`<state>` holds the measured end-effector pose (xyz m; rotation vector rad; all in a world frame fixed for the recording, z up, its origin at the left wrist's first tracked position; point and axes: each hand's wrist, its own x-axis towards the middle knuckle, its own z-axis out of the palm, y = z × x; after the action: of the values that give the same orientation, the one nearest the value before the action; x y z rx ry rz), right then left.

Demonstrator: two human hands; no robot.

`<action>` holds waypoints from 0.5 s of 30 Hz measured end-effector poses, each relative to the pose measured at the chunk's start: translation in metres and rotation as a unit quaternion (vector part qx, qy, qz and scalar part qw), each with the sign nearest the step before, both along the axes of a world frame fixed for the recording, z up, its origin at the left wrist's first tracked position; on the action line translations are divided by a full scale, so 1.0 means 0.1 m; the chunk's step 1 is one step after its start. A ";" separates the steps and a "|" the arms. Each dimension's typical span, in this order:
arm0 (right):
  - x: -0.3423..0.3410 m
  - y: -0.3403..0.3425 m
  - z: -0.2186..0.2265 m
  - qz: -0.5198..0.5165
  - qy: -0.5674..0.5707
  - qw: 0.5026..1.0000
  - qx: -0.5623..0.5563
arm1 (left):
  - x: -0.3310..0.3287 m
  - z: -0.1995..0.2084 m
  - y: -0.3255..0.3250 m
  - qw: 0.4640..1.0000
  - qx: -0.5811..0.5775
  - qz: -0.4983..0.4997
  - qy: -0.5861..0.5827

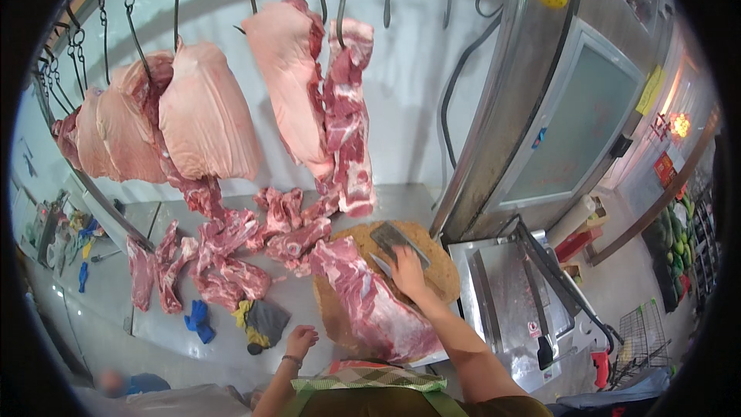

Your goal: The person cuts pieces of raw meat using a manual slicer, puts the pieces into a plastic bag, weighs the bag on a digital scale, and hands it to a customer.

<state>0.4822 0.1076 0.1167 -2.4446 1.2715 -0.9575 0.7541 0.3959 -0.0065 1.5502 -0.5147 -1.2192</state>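
My right hand [407, 272] reaches over the round wooden chopping block [441, 282]. Its fingers look closed on a knife [380, 264], whose narrow blade juts out to the left; the grip is mostly hidden. Against its fingertips lies a broad grey cleaver [395, 238], flat on the block. A large slab of raw pork [367, 293] covers the block's left and near side, beside my right wrist. My left hand [302, 339] hovers left of the slab, loosely open, with nothing in it.
Bony pork pieces [224, 247] lie on the metal counter [166, 336], near a blue glove [199, 321] and a grey-and-yellow glove [264, 323]. Big pork cuts [207, 108] hang from hooks behind. A steel cabinet [532, 131] and metal-topped machine [509, 293] stand right.
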 end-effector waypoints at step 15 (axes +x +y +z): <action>1.50 -0.77 5.08 0.156 -0.440 0.876 0.119 | 0.09 3.97 -2.61 0.801 -0.528 -0.036 -0.282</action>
<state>0.6326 0.0310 0.6247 -1.5925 0.5945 -1.4498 0.7629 0.1349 0.3909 0.8475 -1.3717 -0.2928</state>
